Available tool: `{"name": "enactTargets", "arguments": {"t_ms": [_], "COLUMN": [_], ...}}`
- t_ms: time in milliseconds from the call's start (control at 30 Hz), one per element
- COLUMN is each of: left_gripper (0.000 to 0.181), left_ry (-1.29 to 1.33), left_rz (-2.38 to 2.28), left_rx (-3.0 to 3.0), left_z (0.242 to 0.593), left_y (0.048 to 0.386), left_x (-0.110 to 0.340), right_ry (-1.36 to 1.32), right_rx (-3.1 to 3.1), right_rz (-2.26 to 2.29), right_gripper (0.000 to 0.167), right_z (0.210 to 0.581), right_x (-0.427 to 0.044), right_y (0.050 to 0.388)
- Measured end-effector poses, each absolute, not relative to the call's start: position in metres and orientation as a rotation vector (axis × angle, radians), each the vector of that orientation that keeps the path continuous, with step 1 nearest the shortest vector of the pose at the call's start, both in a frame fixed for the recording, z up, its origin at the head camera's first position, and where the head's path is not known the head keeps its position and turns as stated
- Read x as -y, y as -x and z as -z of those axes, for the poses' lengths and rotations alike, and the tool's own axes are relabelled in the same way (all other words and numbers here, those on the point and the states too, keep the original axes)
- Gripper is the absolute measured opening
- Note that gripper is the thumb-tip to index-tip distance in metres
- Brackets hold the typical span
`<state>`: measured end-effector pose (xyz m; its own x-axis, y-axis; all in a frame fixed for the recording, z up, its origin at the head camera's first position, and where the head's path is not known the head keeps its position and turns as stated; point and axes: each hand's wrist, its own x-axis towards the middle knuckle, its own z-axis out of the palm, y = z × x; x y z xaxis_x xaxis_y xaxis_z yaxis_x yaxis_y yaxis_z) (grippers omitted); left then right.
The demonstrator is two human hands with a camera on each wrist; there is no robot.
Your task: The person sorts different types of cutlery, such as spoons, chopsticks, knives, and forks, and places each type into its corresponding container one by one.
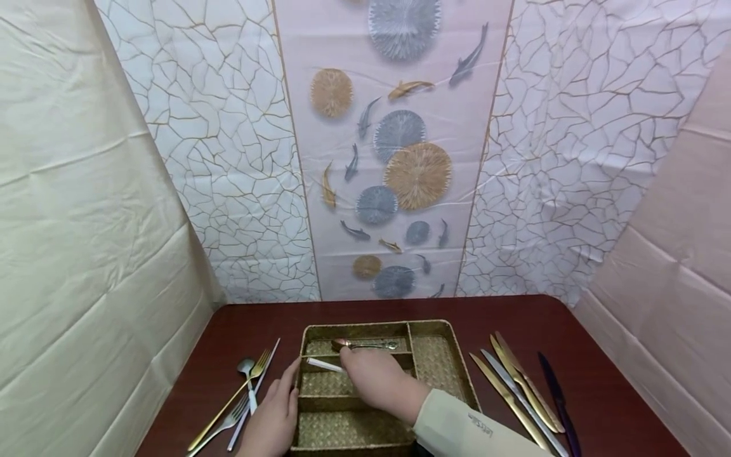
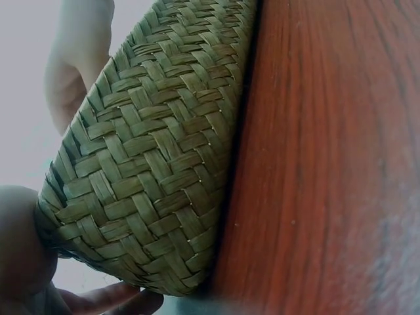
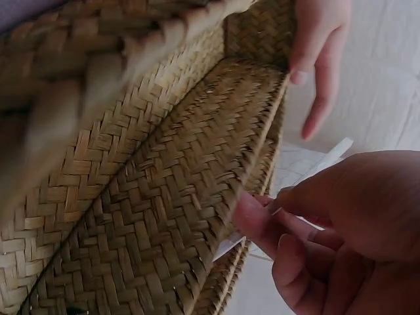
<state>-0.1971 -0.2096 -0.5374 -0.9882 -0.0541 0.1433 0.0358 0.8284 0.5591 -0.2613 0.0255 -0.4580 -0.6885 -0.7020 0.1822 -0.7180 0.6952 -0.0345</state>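
Note:
My right hand [image 1: 381,379] pinches a slim white piece [image 1: 324,364] between thumb and fingers above a woven tray [image 1: 447,331] with several compartments. The hand hides the rest of the piece, so its kind cannot be told; its white length [image 3: 328,161] shows in the right wrist view. My left hand [image 1: 273,412] rests against the tray's left side, its fingers fairly straight; the left wrist view shows fingers [image 2: 111,298] at the tray's corner. Inside the back compartment, just past my right hand, lies a spoon [image 1: 341,344] with an ornate handle.
Left of the tray lie a gold fork [image 1: 258,368], a silver fork [image 1: 233,419], a white-handled spoon [image 1: 247,367] and a thin pale stick [image 1: 270,367]. On the right are several gold and silver knives [image 1: 516,377] and a dark knife [image 1: 553,384]. Cloth-covered walls surround the table [image 1: 251,317].

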Motion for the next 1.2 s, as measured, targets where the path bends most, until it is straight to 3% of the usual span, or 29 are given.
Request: {"name": "enactTargets", "arguments": {"t_ms": [167, 433, 633, 833, 1033, 1200], "left_gripper": [0.064, 0.069, 0.049, 0.039, 0.040, 0.040], "left_ry": [0.001, -0.025, -0.009, 0.033, 0.021, 0.023], "left_rz": [0.877, 0.872, 0.805, 0.798, 0.816, 0.809], "left_rx": [2.834, 2.847, 2.842, 2.832, 2.847, 2.852], "left_z": [0.540, 0.537, 0.538, 0.540, 0.539, 0.538], "left_y": [0.196, 0.195, 0.193, 0.196, 0.195, 0.195], "left_x": [0.208, 0.212, 0.211, 0.209, 0.208, 0.209], "right_ry": [-1.113, -1.173, -1.180, -1.211, -1.096, -1.080], "right_rx": [2.855, 2.828, 2.851, 2.973, 3.052, 3.036], "right_rz": [-0.079, 0.042, 0.111, -0.011, -0.201, -0.350], "right_gripper": [0.011, 0.006, 0.004, 0.015, 0.009, 0.024], "right_z": [0.461, 0.468, 0.475, 0.466, 0.449, 0.438], "right_x": [-0.023, -0.025, -0.029, -0.035, -0.047, -0.062], "right_y": [0.264, 0.272, 0.274, 0.273, 0.270, 0.269]}}
